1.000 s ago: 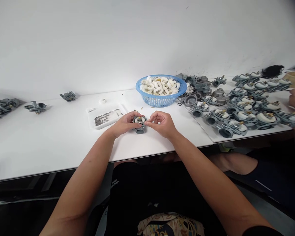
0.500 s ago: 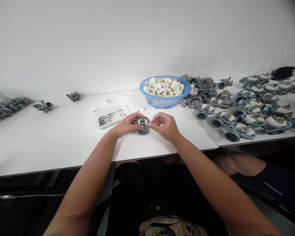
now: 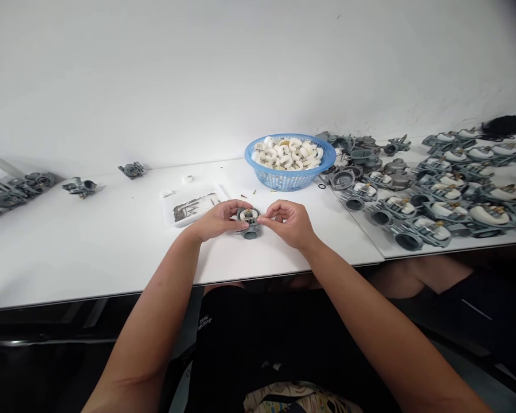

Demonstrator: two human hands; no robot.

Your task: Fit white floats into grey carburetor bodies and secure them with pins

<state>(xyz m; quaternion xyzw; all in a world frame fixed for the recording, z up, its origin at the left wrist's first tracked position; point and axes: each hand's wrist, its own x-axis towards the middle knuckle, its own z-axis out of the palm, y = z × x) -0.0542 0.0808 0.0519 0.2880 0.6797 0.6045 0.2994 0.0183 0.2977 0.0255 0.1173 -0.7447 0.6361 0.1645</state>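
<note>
A grey carburetor body (image 3: pixel 251 233) stands on the white table, its round opening toward me and a white float (image 3: pixel 253 214) with a brass part on top. My left hand (image 3: pixel 218 221) grips its left side between thumb and fingers. At the right edge of the float, my right hand (image 3: pixel 289 222) is closed in a pinch on what looks like a thin metal pin, mostly covered by the fingertips. Just behind my left hand lies a white tray (image 3: pixel 168 213) with many thin metal pins (image 3: pixel 189 209) in it.
Behind my right hand stands a blue basket (image 3: pixel 287 180) full of white floats. Many carburetors (image 3: pixel 432 229) crowd the right side. At far left are two loose carburetors (image 3: pixel 79 187) and a white crate (image 3: pixel 0 172). Small brass pieces (image 3: pixel 254 192) lie near the basket. Another person's leg (image 3: pixel 434 275) shows below right.
The view has shifted slightly. My left fingers have drawn back a little from the float, showing more of it, while my right hand keeps its pinch at the float's right edge.
</note>
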